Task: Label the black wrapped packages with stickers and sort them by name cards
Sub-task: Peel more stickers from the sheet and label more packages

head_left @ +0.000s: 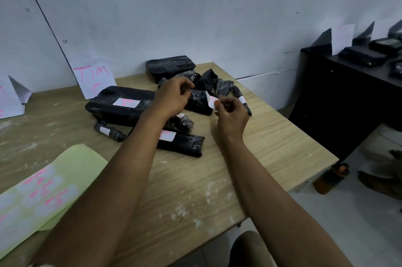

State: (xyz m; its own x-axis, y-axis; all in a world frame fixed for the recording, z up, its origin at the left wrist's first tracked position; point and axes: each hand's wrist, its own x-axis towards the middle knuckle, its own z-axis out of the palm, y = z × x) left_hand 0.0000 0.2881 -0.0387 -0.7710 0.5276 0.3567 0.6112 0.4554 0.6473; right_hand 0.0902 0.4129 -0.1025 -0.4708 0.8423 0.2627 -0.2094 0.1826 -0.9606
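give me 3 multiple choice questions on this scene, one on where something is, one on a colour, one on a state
1. Where does the TIM card stand?
A. against the wall behind the packages
B. flat at the table's front edge
C. on the floor

2. What colour is the writing on that card?
A. green
B. pink
C. black

3. What is the right hand doing?
A. lying flat on the table
B. gripping a bottle
C. pinching a white sticker

Answers:
1 A, it leans on the wall at the wooden table's back.
2 B, the letters are pink.
3 C, thumb and fingers hold the sticker above the black packages.

dim, flat indoor light, soft shadows, wide-angle bending at the edges, slight blur throughout
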